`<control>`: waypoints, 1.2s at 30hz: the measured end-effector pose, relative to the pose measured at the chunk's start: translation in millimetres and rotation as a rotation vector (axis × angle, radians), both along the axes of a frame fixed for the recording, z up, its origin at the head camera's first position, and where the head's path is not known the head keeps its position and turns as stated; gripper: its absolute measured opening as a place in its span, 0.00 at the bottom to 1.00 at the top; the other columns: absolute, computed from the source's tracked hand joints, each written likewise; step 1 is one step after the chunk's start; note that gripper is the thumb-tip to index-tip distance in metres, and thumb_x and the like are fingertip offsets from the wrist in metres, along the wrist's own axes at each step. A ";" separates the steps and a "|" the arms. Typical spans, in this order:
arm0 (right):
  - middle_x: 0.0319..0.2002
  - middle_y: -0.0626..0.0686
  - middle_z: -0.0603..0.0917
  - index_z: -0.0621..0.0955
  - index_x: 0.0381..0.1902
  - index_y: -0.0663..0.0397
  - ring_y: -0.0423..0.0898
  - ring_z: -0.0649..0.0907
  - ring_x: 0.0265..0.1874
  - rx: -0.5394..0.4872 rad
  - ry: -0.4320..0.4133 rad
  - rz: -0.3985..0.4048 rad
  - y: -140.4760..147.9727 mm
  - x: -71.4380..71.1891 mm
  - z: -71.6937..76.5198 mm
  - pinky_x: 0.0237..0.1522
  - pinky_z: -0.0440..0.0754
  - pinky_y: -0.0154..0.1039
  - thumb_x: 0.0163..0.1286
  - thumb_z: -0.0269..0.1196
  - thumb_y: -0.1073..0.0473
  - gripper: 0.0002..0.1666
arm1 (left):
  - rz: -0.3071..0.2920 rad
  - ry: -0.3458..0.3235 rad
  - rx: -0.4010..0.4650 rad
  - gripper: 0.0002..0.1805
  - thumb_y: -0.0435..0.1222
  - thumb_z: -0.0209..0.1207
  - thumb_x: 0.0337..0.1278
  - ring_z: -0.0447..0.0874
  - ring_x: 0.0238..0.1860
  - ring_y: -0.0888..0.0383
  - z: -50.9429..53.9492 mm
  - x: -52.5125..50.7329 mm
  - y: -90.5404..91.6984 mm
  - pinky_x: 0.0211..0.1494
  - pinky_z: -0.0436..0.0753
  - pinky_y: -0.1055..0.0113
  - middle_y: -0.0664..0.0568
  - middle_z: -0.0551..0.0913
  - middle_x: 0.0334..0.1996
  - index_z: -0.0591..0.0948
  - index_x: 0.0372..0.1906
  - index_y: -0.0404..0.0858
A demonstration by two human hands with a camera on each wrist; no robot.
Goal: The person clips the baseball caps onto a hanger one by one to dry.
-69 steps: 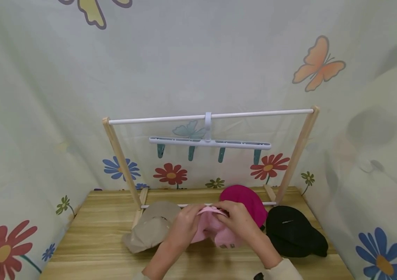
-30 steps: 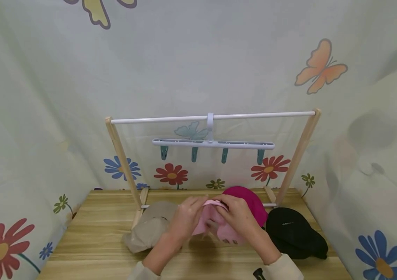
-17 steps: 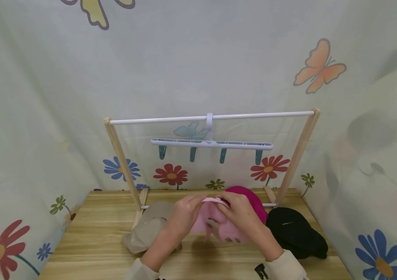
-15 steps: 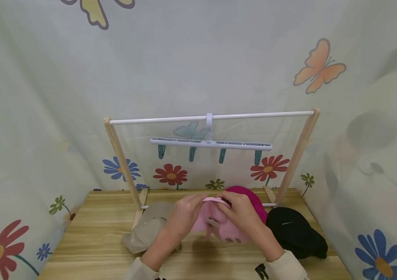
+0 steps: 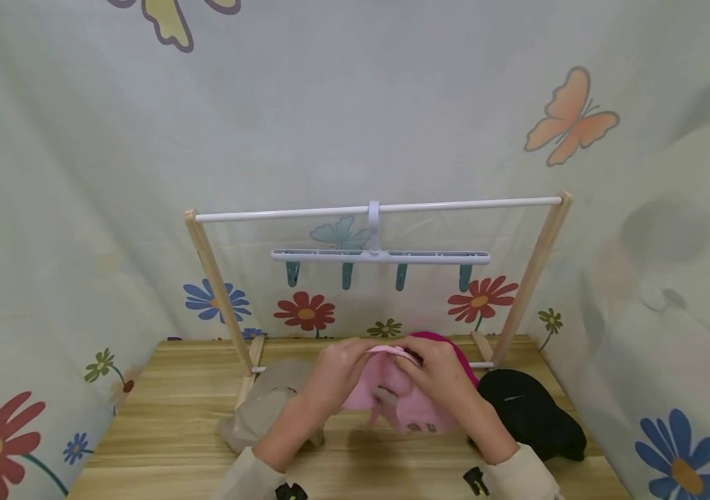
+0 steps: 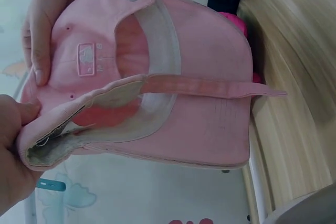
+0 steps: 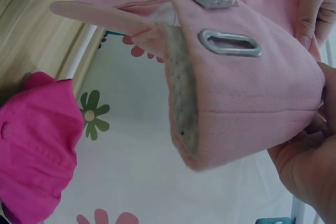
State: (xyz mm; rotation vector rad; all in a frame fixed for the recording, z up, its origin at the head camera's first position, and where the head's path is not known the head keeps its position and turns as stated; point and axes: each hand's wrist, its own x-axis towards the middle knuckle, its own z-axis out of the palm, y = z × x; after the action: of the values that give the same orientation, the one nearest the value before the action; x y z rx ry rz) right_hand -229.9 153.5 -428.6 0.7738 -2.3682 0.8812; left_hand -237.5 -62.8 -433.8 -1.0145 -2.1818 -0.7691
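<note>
A pink baseball cap point(image 5: 386, 392) is held up above the table between both hands, in front of the rack. My left hand point(image 5: 335, 378) pinches one side of its upper edge, and my right hand point(image 5: 442, 375) pinches the other side. The left wrist view shows the pink cap point(image 6: 210, 124) with its brim toward the table and its back strap point(image 6: 210, 86) hanging loose. A metal buckle point(image 7: 231, 43) shows on the cap in the right wrist view. The fingertips inside the fold are partly hidden.
A white hanger point(image 5: 380, 257) with several green clips point(image 5: 401, 276) hangs from the rack's white rod point(image 5: 280, 214). On the wooden table point(image 5: 161, 417) lie a beige cap point(image 5: 267, 410) at left, a black cap point(image 5: 530, 413) at right, and a magenta cap point(image 7: 39, 145) behind.
Both hands have risen slightly with the pink cap and shifted a little to the right, covering more of the magenta cap. The hanger sways slightly. The other caps stay put.
</note>
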 end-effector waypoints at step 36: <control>0.28 0.44 0.83 0.87 0.37 0.53 0.34 0.74 0.23 0.032 0.053 0.072 16.1 -3.2 37.5 0.23 0.75 0.29 0.66 0.71 0.63 0.03 | -0.161 -0.255 -0.038 0.10 0.36 0.58 0.73 0.87 0.43 0.61 39.6 -16.4 3.6 0.48 0.85 0.71 0.52 0.90 0.42 0.88 0.47 0.39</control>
State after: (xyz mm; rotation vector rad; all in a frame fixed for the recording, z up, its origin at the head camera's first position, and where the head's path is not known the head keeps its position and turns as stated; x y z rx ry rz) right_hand -233.1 169.6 -391.2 0.8887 -2.3260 0.8436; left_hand -253.9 -59.2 -394.2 -1.1774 -2.3572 -0.9809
